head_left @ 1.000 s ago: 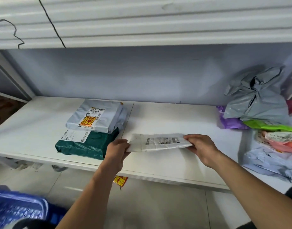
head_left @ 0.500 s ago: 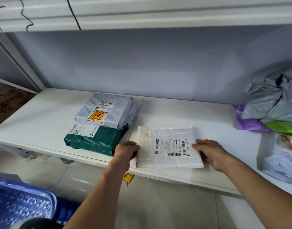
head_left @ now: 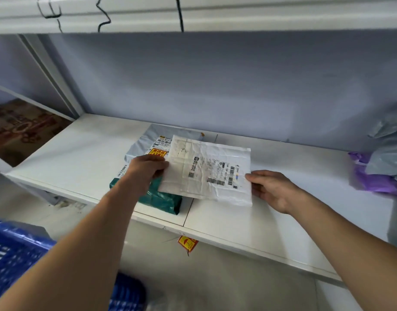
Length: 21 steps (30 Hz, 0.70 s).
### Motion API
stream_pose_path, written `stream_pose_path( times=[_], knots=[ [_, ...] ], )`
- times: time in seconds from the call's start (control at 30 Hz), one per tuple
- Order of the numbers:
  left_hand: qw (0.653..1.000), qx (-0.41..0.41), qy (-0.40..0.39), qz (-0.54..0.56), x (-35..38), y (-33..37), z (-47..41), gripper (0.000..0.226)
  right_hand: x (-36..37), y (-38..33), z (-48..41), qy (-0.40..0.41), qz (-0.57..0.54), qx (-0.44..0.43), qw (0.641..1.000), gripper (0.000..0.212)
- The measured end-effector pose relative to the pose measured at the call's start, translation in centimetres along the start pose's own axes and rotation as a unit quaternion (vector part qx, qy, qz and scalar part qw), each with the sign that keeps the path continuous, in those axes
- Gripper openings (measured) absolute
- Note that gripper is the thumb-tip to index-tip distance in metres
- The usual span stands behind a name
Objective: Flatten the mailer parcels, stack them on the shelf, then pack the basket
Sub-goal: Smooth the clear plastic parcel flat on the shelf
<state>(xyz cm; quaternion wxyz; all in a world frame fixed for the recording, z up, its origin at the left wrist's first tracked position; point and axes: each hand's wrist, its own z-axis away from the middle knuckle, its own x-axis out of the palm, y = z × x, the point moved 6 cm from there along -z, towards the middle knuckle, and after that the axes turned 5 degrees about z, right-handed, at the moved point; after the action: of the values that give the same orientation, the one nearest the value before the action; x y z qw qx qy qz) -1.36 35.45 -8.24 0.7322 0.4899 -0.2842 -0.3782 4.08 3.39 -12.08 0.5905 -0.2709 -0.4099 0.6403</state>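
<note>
Both hands hold the crumpled white mailer (head_left: 206, 171) by its short edges. The left hand (head_left: 148, 169) curls its fingers round the left edge, and the right hand (head_left: 271, 187) pinches the right edge, thumb on top. The mailer hangs label-up over the dark green plastic parcel (head_left: 161, 198), but more than half of it juts past that parcel's right side, above the bare white shelf (head_left: 80, 158).

The biggest risk is the shelf's front lip: the green parcel lies right at it. A sideways shove while squaring the stack could tip the parcel off toward the blue plastic basket (head_left: 13, 254), below and left of it.

Next is the grey plastic parcel (head_left: 148, 140), which lies on the rear of the green parcel. Its top looks humped, so the mailer, if released off-centre as it is now, would likely tilt and slide off to the right.

The mailer itself is deeply creased. Unless pressed flat, it may spring up and sit unevenly.

Least, a red and yellow sticker (head_left: 187, 242) dangles under the lip, just below the green parcel, where a forearm could snag it.
</note>
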Motion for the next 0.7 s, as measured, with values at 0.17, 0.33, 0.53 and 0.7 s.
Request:
stream_pose_path(
  times=[0.17,0.33,0.53,0.7],
  knots=[
    [0.998,0.031,0.059,-0.013,-5.0,3.1,-2.6,0.016,6.4,-1.5,-2.1,-0.03,0.005,-0.01,0.999,0.013],
    [0.993,0.057,0.092,-0.055,-7.4,5.6,-6.0,0.017,10.3,-2.1,-3.9,-0.057,0.008,-0.012,0.998,0.012],
    [0.98,0.095,0.099,-0.141,-7.8,7.9,-10.6,0.019,12.5,-2.4,-6.4,-0.018,0.073,-0.04,0.996,0.008],
    [0.967,0.079,0.115,-0.212,-7.7,7.6,-12.8,0.02,13.2,-3.6,-8.3,0.031,0.137,-0.081,0.987,0.008]
  ],
)
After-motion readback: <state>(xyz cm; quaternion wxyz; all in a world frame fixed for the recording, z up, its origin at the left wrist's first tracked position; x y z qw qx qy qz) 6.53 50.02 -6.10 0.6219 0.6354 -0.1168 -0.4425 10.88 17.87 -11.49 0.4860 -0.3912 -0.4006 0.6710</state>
